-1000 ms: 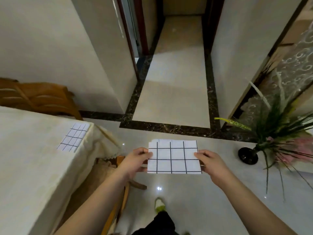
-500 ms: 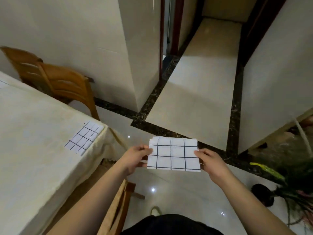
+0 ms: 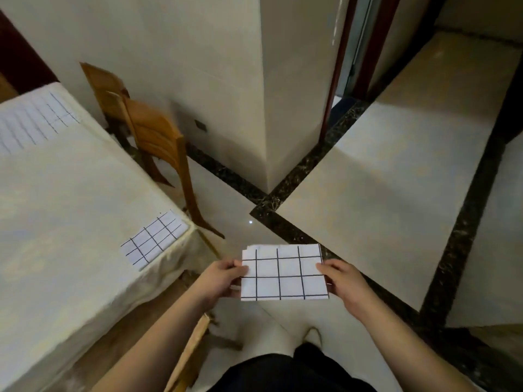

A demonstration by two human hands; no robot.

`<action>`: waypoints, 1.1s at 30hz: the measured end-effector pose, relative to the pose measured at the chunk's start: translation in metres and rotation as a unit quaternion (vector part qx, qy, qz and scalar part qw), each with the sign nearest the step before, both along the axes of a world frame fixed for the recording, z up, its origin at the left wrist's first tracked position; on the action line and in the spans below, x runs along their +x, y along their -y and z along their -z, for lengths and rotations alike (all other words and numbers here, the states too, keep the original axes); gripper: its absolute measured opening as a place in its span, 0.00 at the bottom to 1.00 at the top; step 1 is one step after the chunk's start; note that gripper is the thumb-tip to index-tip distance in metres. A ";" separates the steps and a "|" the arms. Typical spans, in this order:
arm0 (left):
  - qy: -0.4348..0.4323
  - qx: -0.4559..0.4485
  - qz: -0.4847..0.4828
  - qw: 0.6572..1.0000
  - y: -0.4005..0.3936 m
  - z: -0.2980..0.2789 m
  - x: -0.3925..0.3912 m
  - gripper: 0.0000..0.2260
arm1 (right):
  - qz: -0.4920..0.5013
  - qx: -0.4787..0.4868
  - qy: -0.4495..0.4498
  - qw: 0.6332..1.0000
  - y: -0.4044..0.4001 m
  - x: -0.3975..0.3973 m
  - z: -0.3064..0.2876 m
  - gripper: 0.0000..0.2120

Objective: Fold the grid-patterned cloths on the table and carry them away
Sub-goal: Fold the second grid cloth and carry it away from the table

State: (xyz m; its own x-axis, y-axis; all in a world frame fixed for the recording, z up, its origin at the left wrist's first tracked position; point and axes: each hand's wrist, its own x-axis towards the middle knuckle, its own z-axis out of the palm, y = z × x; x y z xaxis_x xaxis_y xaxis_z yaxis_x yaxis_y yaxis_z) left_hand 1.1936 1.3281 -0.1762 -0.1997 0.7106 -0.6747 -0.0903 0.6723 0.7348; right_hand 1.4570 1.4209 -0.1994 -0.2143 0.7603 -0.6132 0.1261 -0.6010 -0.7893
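Head view: one frame, looking down past both forearms.
Left hand (image 3: 219,280): pinches the left edge of the folded cloth, thumb on top, fingers curled beneath.
Right hand (image 3: 343,281): pinches the right edge of the same cloth, thumb on top, fingers under it.
Folded cloth (image 3: 283,273): white with a dark grid, several layers stacked, held flat in the air between the two hands, above the floor and apart from the surface.
Second folded cloth (image 3: 154,239): same grid pattern, lies flat at the near right corner of the surface, close to the edge.
Unfolded cloth (image 3: 34,120): grid-patterned, spread at the far left end of the surface; its detail is blurred.
Surface (image 3: 70,199): covered by a cream tablecloth that hangs over the sides.
Wooden chairs (image 3: 154,134): two, standing beside the far right side of the surface, against the wall.
Floor (image 3: 382,179): pale glossy tiles with dark marbled border strips.
Wall column (image 3: 288,80): cream, its corner facing the camera, with a doorway to its right.
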 end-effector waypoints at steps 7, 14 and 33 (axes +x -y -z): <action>-0.015 0.005 -0.119 0.993 -0.023 -0.015 0.000 0.07 | -0.137 0.008 -0.009 0.991 -0.083 -0.032 0.002 0.06; -0.060 -0.004 -0.232 0.971 -0.009 -0.011 -0.023 0.09 | -0.260 -0.003 -0.010 0.965 -0.115 -0.100 0.006 0.04; -0.107 -0.015 -0.411 0.905 0.038 0.038 -0.164 0.09 | -0.472 0.011 0.044 0.880 -0.124 -0.329 0.016 0.04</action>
